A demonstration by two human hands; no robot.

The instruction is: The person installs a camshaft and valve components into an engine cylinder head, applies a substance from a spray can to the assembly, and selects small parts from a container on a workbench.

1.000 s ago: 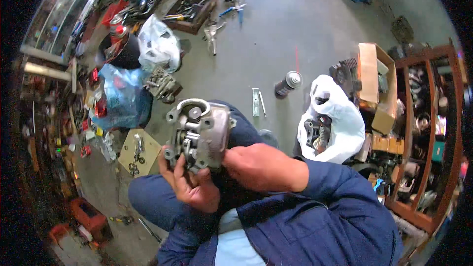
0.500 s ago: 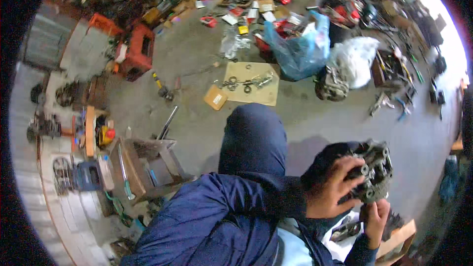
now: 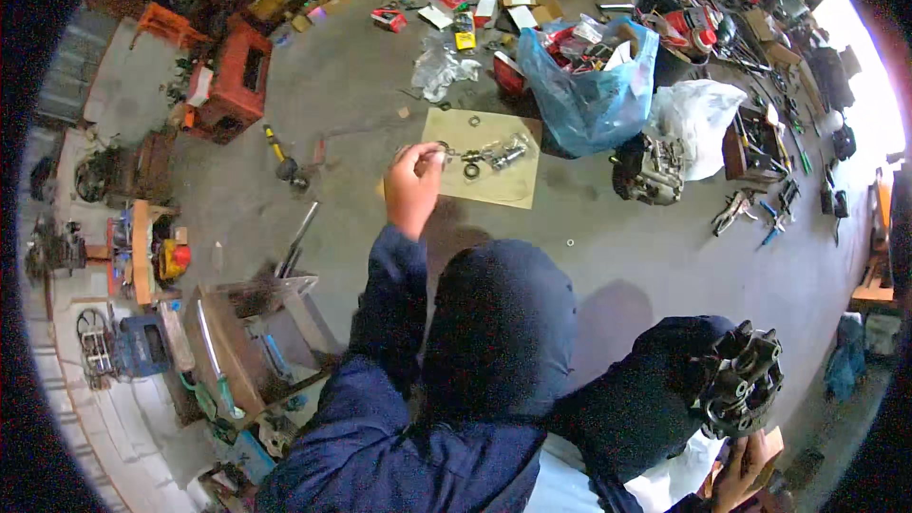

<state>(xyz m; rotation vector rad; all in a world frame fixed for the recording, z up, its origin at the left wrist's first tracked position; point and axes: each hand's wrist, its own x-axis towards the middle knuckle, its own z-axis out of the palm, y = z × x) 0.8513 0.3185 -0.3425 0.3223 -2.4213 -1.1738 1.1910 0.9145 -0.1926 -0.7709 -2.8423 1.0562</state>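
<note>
Above the floor at the left of a pale cardboard sheet [image 3: 508, 192], my left hand [image 3: 415, 190] reaches out with thumb and fingertips drawn together. What they hold, if anything, is too small to make out. Close by on the sheet lie dark metal rings [image 3: 471, 171] and a clear plastic bag [image 3: 503, 152] of small metal parts. At the lower right, my right hand [image 3: 744, 470] grips a grey metal cylinder head [image 3: 746, 382] from below, beside my knee. Part of that hand is hidden by the cylinder head.
A blue plastic bag [image 3: 589, 100] stuffed with boxes stands past the sheet, beside a metal engine casing [image 3: 651, 169] and a white bag [image 3: 698, 123]. Pliers [image 3: 733, 212] lie to the right. A hammer [image 3: 285, 166] and an open box [image 3: 275, 318] are on the left.
My left hand has let go of the cylinder head and moved far to the left, to the cardboard sheet. The cylinder head, in my right hand, now sits lower in the view.
</note>
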